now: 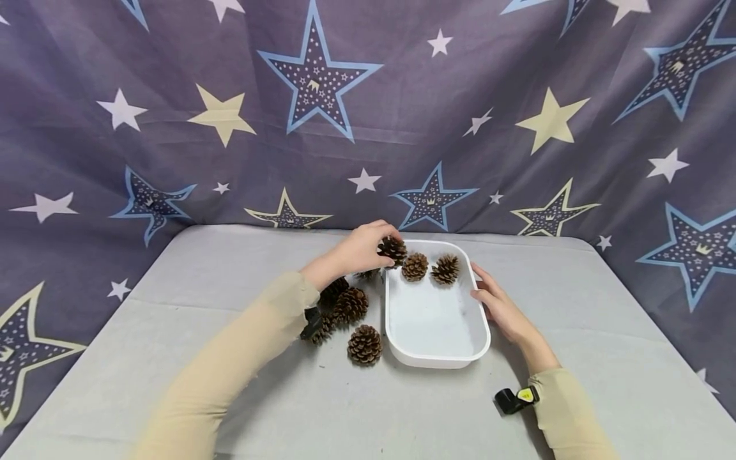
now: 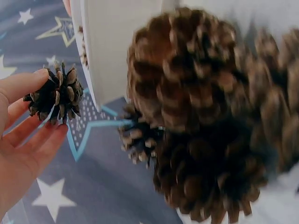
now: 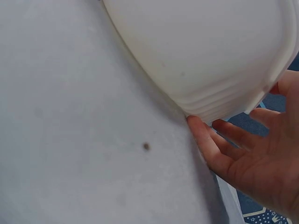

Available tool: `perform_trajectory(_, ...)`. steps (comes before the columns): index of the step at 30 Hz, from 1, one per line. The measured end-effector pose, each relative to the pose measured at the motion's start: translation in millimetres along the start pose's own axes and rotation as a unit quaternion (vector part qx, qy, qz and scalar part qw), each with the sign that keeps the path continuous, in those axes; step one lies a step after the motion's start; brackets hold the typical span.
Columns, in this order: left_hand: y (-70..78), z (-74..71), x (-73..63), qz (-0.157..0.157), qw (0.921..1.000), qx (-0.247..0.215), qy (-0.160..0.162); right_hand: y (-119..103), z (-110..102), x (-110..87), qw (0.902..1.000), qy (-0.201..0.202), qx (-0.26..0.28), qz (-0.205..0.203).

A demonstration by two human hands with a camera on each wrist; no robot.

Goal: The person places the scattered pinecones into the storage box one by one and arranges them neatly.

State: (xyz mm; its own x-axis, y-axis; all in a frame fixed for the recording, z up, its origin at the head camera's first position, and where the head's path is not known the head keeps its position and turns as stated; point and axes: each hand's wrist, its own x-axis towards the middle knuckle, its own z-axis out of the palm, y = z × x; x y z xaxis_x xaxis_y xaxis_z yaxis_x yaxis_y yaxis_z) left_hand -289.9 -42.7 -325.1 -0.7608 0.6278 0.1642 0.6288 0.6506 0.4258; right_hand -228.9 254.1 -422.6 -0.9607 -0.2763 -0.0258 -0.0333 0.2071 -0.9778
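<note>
My left hand [image 1: 362, 249] pinches a pinecone [image 1: 392, 250] between thumb and fingers, at the far left corner of a white rectangular tub [image 1: 438, 361]. The left wrist view shows that pinecone [image 2: 58, 93] at the fingertips, beside the tub's pale wall [image 2: 117, 51]. Two pinecones lie inside the tub near its far end, one brown [image 1: 414, 266] and one beside it [image 1: 445, 269]. My right hand [image 1: 506, 310] rests against the tub's right side. In the right wrist view its extended fingers [image 3: 205, 140] touch the tub's outer wall [image 3: 205, 56].
Left of the tub lie several more pinecones, partly hidden behind my left forearm: one brown pinecone [image 1: 351, 305] in a cluster and a separate one [image 1: 365, 345] nearer me. A grey cloth covers the table [image 1: 604, 332]; a star-patterned curtain [image 1: 368, 153] hangs behind it.
</note>
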Motion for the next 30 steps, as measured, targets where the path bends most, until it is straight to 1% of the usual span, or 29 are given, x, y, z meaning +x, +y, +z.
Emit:
perform_trajectory(10, 25.0, 22.5, 14.0, 0.030, 0.9991, 0.010, -0.027, 0, 0, 1.0, 1.0000, -0.001, -0.002, -0.003)
perform_trajectory(15, 31.9, 38.7, 21.2, 0.054, 0.9976, 0.022, -0.037, -1, 0, 1.4, 1.0000, 0.002, -0.003, -0.002)
perform_trajectory(19, 36.9, 50.3, 25.8, 0.066, 0.9963, 0.023, -0.050, -1, 0, 1.4, 1.0000, 0.002, -0.003, 0.001)
perform_trajectory(24, 42.2, 61.2, 31.4, 0.067, 0.9957, 0.025, -0.060, -2, 0, 0.2, 1.0000, 0.000, -0.004, 0.002)
perform_trajectory(27, 45.0, 66.2, 34.6, 0.061, 0.9955, 0.027, -0.067, -2, 0, -0.7, 1.0000, 0.000, -0.002, 0.002)
perform_trajectory(30, 46.8, 71.2, 37.6, 0.056, 0.9947, 0.038, -0.078, -2, 0, -1.2, 1.0000, -0.001, 0.000, 0.002)
